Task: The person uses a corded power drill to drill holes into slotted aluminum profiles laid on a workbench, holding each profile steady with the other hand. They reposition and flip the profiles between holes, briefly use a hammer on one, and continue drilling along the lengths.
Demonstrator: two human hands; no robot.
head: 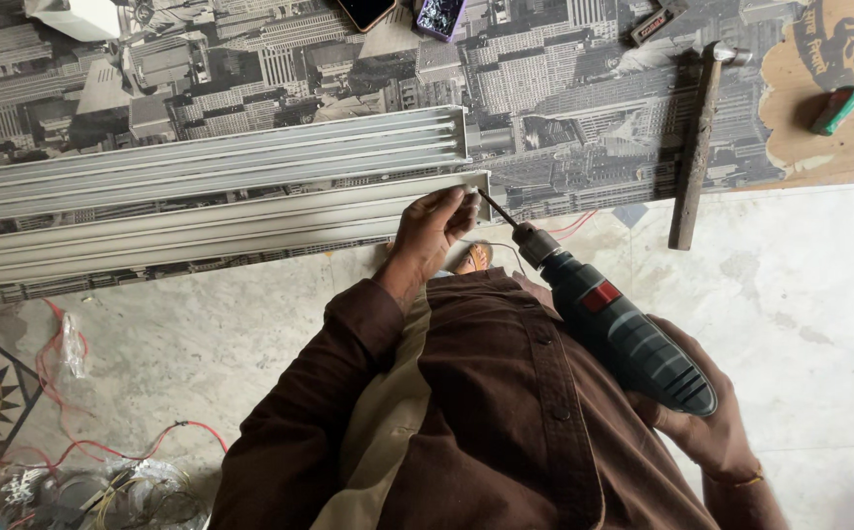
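**Grey aluminium channel meets the drill bit**

Grey-white aluminium track sections (211, 196) lie lengthwise across a tabletop covered in a black-and-white cityscape print (564, 88). Each section is a ribbed, open channel; nothing sits in the grooves that can be made out. The nearer section ends at about the centre of the view, and its cut end shows a hollow profile.

The left hand (432, 231) rests at that cut end, fingers curled together and pressed against the edge of the channel, thumb tucked below. The right hand (706, 422), at about five o'clock, wraps its fingers closed around the grip of a dark blue-green power drill (628, 339) with a red switch band. The drill slants up toward eleven o'clock, and its thin dark bit (495, 208) touches the channel end just beside the left fingertips.

At two o'clock a hammer (698, 137) with a wooden handle lies on the table edge, and a small green block (838, 109) lies on bare wood beyond it. At twelve o'clock sit two phones (402, 12). Red wires (103, 447) trail over the floor at eight o'clock.
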